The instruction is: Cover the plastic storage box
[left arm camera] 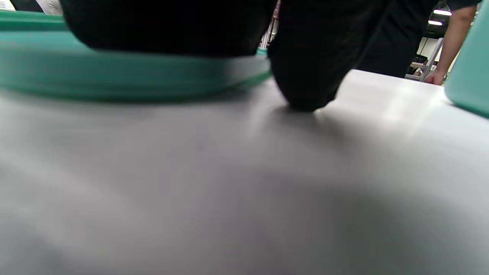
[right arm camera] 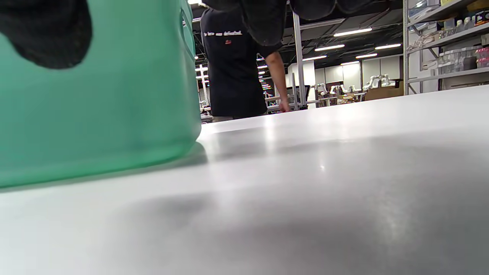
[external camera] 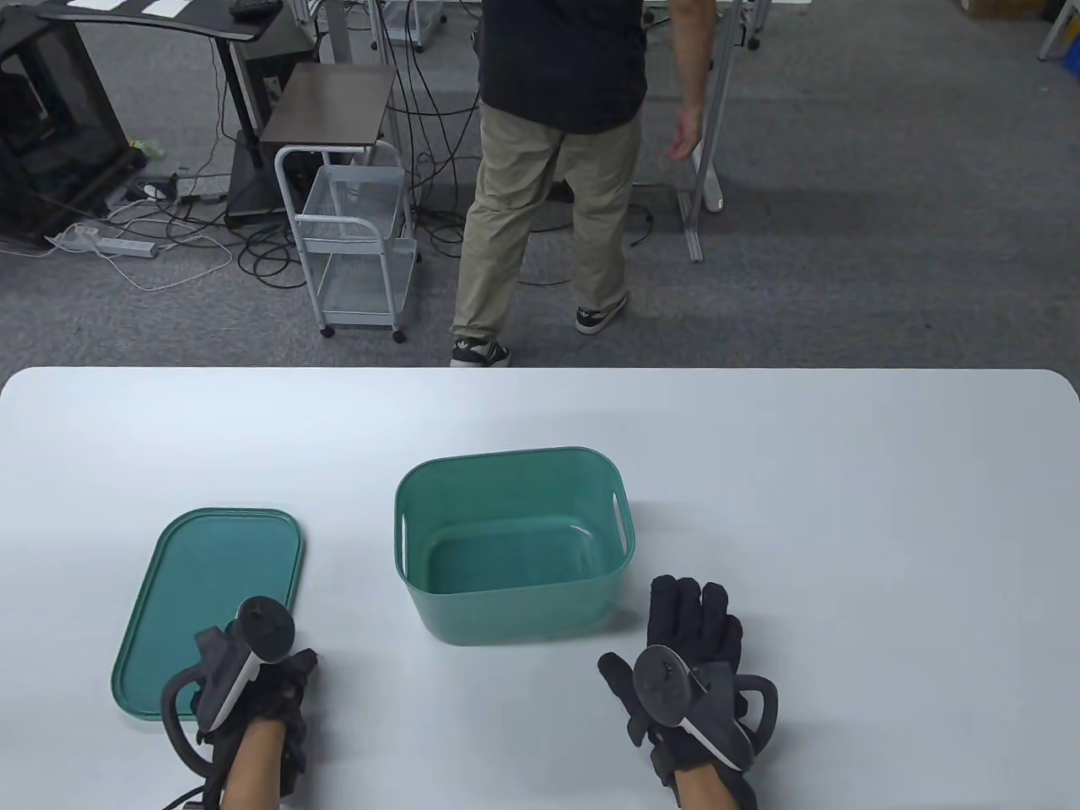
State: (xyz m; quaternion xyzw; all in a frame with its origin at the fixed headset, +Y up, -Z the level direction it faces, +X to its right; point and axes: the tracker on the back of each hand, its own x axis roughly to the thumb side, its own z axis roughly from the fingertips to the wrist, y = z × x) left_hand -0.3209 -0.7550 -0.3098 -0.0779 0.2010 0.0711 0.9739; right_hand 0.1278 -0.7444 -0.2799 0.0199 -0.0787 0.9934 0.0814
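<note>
Our left hand (external camera: pixel 253 683) sits at the near right corner of the lid (external camera: pixel 211 607). In the left wrist view, its fingers (left arm camera: pixel 172 26) lie over the lid's edge and one fingertip touches the table (external camera: pixel 759 472) just beside it. We cannot tell whether the fingers actually clamp the lid; we judge they are placed there to get under the rim. The lid lies flat on the table, well to the left of the box (external camera: pixel 515 544), so it must be lifted and carried to the right.

Our right hand (external camera: pixel 688 666) rests palm down with fingers spread, holding nothing, just to the near right of the box. We judge this position lets it steady the box wall when the lid arrives.

The box stands upright and open at the table's centre, with nothing visible inside. Beyond the far edge, a person (external camera: pixel 557 169) walks on the carpet, clear of the work.
</note>
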